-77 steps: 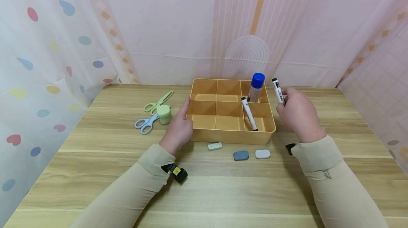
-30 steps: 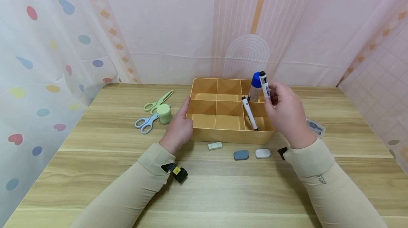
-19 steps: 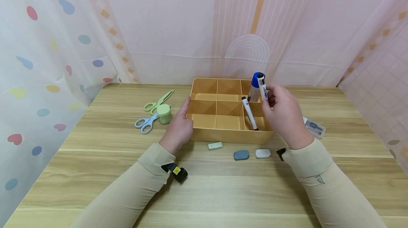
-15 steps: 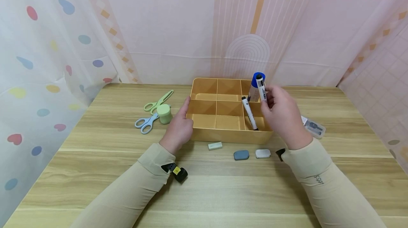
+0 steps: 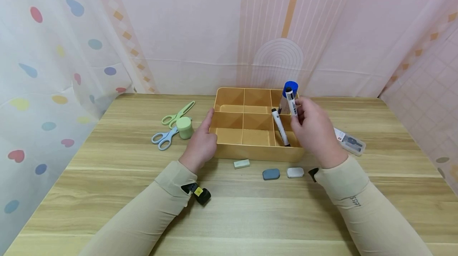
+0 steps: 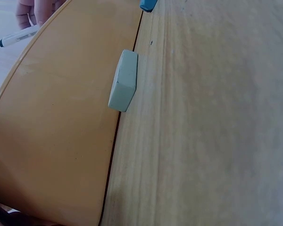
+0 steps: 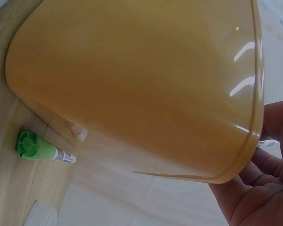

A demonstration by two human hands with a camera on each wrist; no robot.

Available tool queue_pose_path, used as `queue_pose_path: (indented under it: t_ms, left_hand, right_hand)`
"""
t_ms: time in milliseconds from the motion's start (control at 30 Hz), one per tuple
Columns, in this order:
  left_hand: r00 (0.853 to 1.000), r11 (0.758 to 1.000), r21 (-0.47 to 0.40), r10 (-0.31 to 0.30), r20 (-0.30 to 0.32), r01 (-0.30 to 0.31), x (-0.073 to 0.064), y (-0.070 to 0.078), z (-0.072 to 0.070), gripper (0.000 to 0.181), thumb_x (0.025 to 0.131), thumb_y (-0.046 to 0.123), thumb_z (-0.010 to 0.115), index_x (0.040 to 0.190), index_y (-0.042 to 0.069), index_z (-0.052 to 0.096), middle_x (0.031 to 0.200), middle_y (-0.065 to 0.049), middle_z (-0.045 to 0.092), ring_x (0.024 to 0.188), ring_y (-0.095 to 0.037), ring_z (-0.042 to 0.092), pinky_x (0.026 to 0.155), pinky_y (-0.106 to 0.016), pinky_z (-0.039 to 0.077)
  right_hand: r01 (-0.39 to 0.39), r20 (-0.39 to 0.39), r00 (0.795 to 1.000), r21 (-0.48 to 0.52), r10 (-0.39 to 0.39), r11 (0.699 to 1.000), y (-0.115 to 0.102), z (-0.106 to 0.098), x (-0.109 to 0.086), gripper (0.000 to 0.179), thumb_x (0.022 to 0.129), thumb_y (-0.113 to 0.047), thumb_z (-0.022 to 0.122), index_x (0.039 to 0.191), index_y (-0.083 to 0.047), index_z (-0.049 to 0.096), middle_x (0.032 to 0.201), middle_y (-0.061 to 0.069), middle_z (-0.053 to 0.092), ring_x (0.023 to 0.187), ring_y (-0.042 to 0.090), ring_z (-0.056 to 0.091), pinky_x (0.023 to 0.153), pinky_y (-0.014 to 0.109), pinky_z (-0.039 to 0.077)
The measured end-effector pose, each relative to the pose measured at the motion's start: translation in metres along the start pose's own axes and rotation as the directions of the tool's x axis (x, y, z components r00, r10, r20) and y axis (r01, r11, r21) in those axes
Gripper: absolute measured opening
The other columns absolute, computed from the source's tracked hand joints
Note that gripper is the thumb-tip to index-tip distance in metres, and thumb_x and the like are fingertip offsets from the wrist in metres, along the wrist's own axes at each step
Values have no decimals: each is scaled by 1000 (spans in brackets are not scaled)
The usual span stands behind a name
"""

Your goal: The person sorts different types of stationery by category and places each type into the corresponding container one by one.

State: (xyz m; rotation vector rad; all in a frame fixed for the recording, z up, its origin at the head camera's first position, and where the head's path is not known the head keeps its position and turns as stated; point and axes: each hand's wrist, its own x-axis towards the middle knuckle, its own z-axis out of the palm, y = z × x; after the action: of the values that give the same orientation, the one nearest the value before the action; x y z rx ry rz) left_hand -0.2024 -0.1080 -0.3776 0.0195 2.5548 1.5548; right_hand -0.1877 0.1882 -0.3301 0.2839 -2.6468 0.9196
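The right hand [image 5: 316, 128] reaches in from the lower right, wrist bent inward, its grip pinching a marker [image 5: 292, 103] cap-up over the right side of the box [image 5: 257, 153], right of centre. The left hand [image 5: 200, 146] has its index finger straight against the box's left wall, grip unclosed. Tabletop [image 5: 243, 220] stretches from the three blocks [image 5: 270, 174] to the bottom edge. Counted: two markers, one slanting across the front-right compartment [image 5: 294, 140]; two scissors [image 5: 173, 131]; one jar [image 5: 185, 128].
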Motion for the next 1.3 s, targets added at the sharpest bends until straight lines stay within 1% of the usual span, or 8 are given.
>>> queue_pose_path:
  t_ms: [133,233,367,600,867,967,1100,1300]
  left_hand:
    - [1000,1000,1,2,0,-2,0,0,0,86,98,-3,32,170,36,7,177,0,15,163,-24,16,110,-46,43]
    - [1000,1000,9,2,-1,-2,0,0,0,86,98,-3,33,170,36,7,177,0,16,162,-24,16,99,-42,47]
    - [1000,1000,20,-1,0,1,1,-1,0,86,98,-2,33,170,37,7,177,0,16,162,-24,18,76,-38,48]
    - [1000,1000,22,-5,1,5,1,-1,-1,86,98,-2,32,170,38,7,177,0,16,162,-25,17,75,-36,46]
    - [1000,1000,11,-8,0,8,2,-1,0,86,98,-2,33,170,37,7,177,1,15,160,-23,23,58,-31,46]
    - [1000,1000,8,-10,1,10,2,-1,0,86,98,-2,32,170,37,7,177,2,15,162,-23,18,82,-36,53]
    - [1000,1000,-5,-12,5,12,1,-1,0,86,99,-3,32,170,38,6,177,3,14,163,-23,14,108,-43,43]
    - [1000,1000,-4,-9,4,9,1,0,0,86,99,-3,31,170,38,5,177,3,14,163,-23,14,107,-44,44]
  right_hand:
    - [-33,34,999,-17,34,999,0,2,-1,33,99,-2,61,131,4,59,102,17,68,84,29,62,70,39,55]
    - [-66,62,996,-34,68,997,0,3,-1,37,100,-3,62,135,4,56,104,18,68,83,29,62,68,38,56]
    - [-110,98,989,-52,114,993,0,5,-1,38,100,-5,63,137,2,55,103,17,68,82,30,62,66,36,56]
    - [-168,148,973,-82,179,982,-3,5,-1,39,101,-5,64,138,0,54,104,16,67,82,30,62,65,34,59]
    - [-153,145,975,-105,168,983,-1,9,-1,43,101,-5,63,142,2,52,104,17,65,83,29,61,63,34,57]
    - [-144,147,976,-113,160,983,0,10,-2,43,101,-6,62,142,3,52,103,16,65,82,29,60,62,34,55]
    - [-157,171,970,-115,176,981,-1,11,-2,40,101,-6,61,140,1,53,104,16,64,83,29,60,63,33,57]
    - [-156,187,966,-134,180,979,-2,12,-2,39,102,-6,58,140,2,53,107,16,64,86,30,62,66,36,58]
